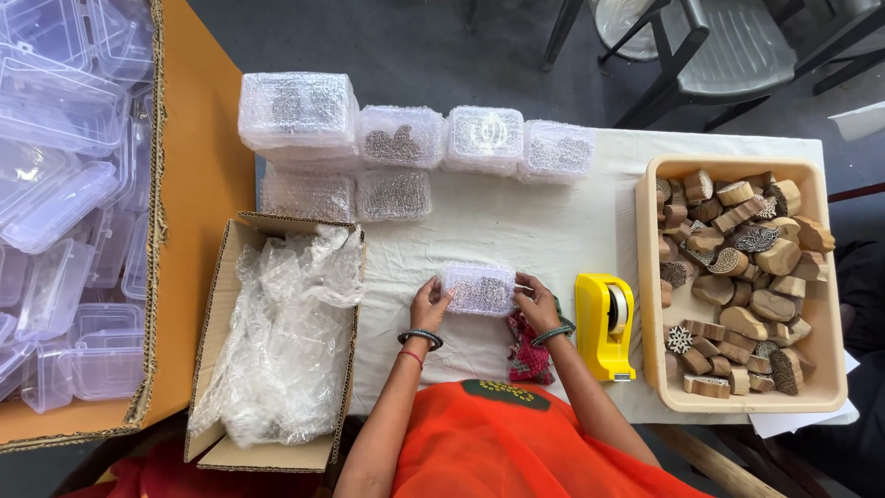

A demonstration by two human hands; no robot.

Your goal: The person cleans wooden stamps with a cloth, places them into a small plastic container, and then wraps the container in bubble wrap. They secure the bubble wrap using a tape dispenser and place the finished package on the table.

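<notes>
Both my hands hold a small clear plastic box wrapped in bubble wrap (477, 289), with a carved block showing inside, just above the white cloth-covered table (516, 231). My left hand (430, 305) grips its left end and my right hand (536, 302) grips its right end. Bangles sit on both wrists. A pink patterned cloth (527, 353) lies under my right forearm.
Several wrapped boxes (401, 136) are stacked at the table's back. A yellow tape dispenser (606, 326) stands right of my hands. A beige tray (830, 392) holds several carved wooden blocks. A cardboard box of bubble wrap (277, 341) sits left, beside a carton of empty clear boxes (64, 212).
</notes>
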